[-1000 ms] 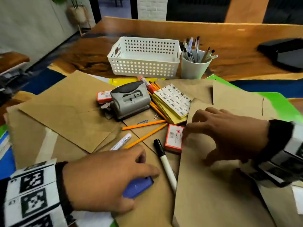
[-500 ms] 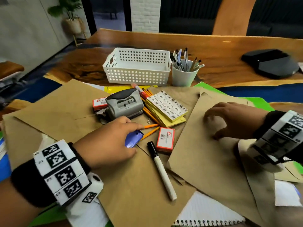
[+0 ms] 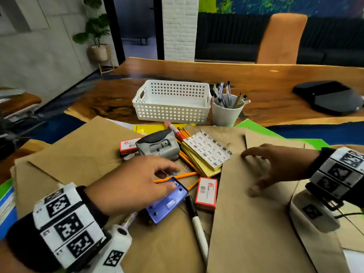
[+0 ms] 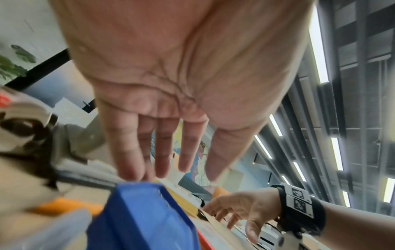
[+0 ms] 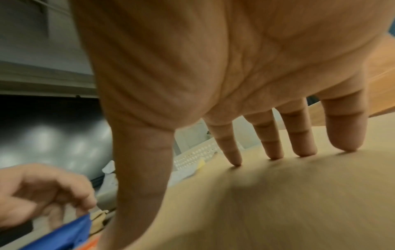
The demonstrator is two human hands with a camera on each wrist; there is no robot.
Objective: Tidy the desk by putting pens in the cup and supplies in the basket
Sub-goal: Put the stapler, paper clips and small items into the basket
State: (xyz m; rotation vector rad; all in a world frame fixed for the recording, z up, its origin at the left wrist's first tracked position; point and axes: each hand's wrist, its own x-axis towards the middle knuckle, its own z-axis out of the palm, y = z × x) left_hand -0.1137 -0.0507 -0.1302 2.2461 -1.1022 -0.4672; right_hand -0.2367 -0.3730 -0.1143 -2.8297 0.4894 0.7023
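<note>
Blue punch (image 3: 167, 200) mid-tabletop, tilted | left hand (image 3: 132, 184) fingers loosely spread, touching its edge, likely to lift it for basket (image 3: 171, 102) | right hand (image 3: 275, 166) fingers splayed, pinning envelope (image 3: 256, 223).

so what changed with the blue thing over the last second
The left hand slid the blue punch away from the person, towards the red box, and tipped it up on edge; its fingers now lie straight over the top. The right hand stayed spread on the envelope. Basket and cup look unchanged.
</note>
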